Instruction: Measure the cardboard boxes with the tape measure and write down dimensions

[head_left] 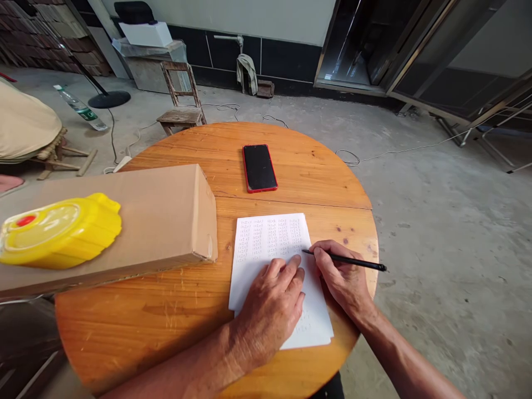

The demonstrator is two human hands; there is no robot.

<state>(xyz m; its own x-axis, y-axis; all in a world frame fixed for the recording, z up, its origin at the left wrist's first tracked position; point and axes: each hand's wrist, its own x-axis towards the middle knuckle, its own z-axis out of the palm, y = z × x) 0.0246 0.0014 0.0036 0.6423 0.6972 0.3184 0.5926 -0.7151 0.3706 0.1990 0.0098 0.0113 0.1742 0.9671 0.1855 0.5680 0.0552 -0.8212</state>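
I see left hand point(272, 307) flat, fingers spread, pressing paper point(266, 244) on round wooden surface point(166, 316). Right hand point(338, 274) closed around black pen point(349, 260), tip touching paper's right side. Phone point(259, 168) lies beyond paper; cardboard box point(166, 216) with yellow container point(58, 230) at left.
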